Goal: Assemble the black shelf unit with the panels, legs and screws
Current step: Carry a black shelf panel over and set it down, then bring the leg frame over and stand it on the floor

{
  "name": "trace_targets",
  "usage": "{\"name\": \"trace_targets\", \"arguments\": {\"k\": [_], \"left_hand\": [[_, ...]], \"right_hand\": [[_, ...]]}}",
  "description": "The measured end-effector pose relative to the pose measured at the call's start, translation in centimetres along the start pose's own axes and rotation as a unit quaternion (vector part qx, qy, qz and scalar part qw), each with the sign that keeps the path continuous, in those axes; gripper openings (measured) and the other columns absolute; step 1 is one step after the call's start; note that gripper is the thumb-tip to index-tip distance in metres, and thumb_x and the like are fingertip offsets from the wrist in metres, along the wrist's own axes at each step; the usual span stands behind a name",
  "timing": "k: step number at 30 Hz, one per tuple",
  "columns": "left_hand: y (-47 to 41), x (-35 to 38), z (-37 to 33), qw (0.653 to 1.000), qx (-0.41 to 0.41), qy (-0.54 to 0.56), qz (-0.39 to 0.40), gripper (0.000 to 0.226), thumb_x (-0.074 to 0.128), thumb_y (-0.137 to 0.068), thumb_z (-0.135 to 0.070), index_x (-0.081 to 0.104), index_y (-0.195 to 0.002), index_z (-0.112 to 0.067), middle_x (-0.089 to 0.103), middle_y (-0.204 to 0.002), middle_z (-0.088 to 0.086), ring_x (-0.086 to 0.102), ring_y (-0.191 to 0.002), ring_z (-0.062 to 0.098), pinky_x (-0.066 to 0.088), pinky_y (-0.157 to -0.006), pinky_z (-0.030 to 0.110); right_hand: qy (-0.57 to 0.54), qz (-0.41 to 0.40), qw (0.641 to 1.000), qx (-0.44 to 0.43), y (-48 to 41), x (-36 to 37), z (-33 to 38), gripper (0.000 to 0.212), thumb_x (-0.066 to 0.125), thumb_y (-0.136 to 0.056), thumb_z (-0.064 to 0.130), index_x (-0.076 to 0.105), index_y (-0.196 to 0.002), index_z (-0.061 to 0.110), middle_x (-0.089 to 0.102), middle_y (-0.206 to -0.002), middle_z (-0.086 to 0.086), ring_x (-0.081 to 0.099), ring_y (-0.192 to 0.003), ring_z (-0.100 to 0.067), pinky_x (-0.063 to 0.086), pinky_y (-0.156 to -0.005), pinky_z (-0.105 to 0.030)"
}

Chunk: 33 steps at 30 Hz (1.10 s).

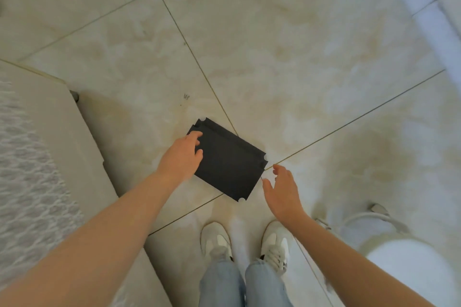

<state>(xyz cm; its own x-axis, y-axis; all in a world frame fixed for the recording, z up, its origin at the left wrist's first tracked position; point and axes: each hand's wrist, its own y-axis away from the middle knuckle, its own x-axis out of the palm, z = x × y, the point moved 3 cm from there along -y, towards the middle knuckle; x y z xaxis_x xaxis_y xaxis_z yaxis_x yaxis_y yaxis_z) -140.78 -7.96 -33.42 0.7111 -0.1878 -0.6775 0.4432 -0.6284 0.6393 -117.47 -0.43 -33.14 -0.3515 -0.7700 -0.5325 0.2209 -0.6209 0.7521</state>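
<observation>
A black rectangular shelf panel point(230, 161) with notched corners sits low over the tiled floor, in front of my feet. My left hand point(183, 157) is at its left edge, fingers curled over the top and thumb on the panel face, gripping it. My right hand point(283, 189) hovers just right of the panel's right corner, fingers spread and loosely bent, not touching it. No legs or screws are in view.
A beige sofa or cushioned seat point(42, 162) fills the left side, its corner close to my left arm. My white shoes point(245, 242) stand just below the panel. A white rounded object point(399, 257) lies at the lower right. Marble-patterned floor tiles point(274, 45) stretch beyond.
</observation>
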Motion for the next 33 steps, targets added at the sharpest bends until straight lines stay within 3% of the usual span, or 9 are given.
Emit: {"name": "trace_targets", "arguments": {"k": [6, 11, 18, 21, 26, 33], "left_hand": [[9.5, -8.6, -9.6, 0.997, 0.063, -0.047, -0.018, 0.041, 0.046, -0.104, -0.022, 0.042, -0.144, -0.020, 0.063, -0.123, 0.000, 0.058, -0.110, 0.017, 0.051, -0.089, 0.031], [19.1, -16.4, -17.7, 0.970, 0.127, -0.204, -0.031, 0.040, 0.039, -0.106, -0.028, 0.039, -0.145, -0.018, 0.058, -0.129, 0.002, 0.055, -0.116, 0.019, 0.051, -0.089, 0.032], [29.9, -22.8, -24.6, 0.945, 0.179, -0.267, -0.054, 0.034, 0.036, -0.105, -0.028, 0.045, -0.136, -0.018, 0.059, -0.129, -0.001, 0.051, -0.120, 0.020, 0.043, -0.092, 0.030], [33.9, -24.4, -26.4, 0.937, 0.197, -0.285, -0.056, 0.029, 0.038, -0.104, -0.026, 0.046, -0.130, -0.019, 0.061, -0.125, -0.002, 0.051, -0.116, 0.019, 0.041, -0.088, 0.028], [40.8, -25.8, -30.2, 0.932, 0.258, -0.248, -0.060, 0.037, 0.041, -0.104, -0.026, 0.047, -0.140, -0.019, 0.061, -0.129, -0.002, 0.051, -0.122, 0.020, 0.045, -0.093, 0.032], [49.7, -22.9, -35.6, 0.884, 0.386, -0.263, -0.024, 0.037, 0.042, -0.104, -0.025, 0.047, -0.140, -0.019, 0.063, -0.124, -0.003, 0.051, -0.120, 0.018, 0.046, -0.091, 0.031]], "right_hand": [[0.029, -0.016, 0.998, -0.057, 10.2, -10.4, 5.1, 0.048, 0.044, -0.102, 0.023, 0.032, -0.148, 0.015, 0.038, -0.148, -0.005, 0.045, -0.131, -0.021, 0.037, -0.105, -0.027], [0.074, -0.028, 0.992, -0.103, 21.1, -19.6, 9.3, 0.048, 0.044, -0.102, 0.023, 0.031, -0.147, 0.012, 0.037, -0.148, -0.008, 0.042, -0.132, -0.023, 0.036, -0.106, -0.031], [0.086, -0.104, 0.980, -0.146, 35.5, -29.2, 12.7, 0.049, 0.043, -0.102, 0.021, 0.030, -0.148, 0.010, 0.036, -0.148, -0.007, 0.031, -0.137, -0.024, 0.027, -0.111, -0.028], [0.110, -0.132, 0.974, -0.145, 41.4, -30.7, 12.1, 0.050, 0.042, -0.103, 0.026, 0.030, -0.149, 0.010, 0.037, -0.148, -0.006, 0.030, -0.139, -0.023, 0.026, -0.113, -0.030], [0.076, -0.204, 0.971, -0.102, 49.2, -32.3, 8.7, 0.051, 0.045, -0.101, 0.027, 0.033, -0.147, 0.010, 0.041, -0.148, -0.006, 0.031, -0.139, -0.023, 0.027, -0.115, -0.031], [0.012, -0.283, 0.959, 0.012, 58.4, -30.9, 0.1, 0.050, 0.050, -0.100, 0.027, 0.039, -0.144, 0.007, 0.044, -0.146, -0.009, 0.033, -0.138, -0.030, 0.031, -0.115, -0.040]]}}
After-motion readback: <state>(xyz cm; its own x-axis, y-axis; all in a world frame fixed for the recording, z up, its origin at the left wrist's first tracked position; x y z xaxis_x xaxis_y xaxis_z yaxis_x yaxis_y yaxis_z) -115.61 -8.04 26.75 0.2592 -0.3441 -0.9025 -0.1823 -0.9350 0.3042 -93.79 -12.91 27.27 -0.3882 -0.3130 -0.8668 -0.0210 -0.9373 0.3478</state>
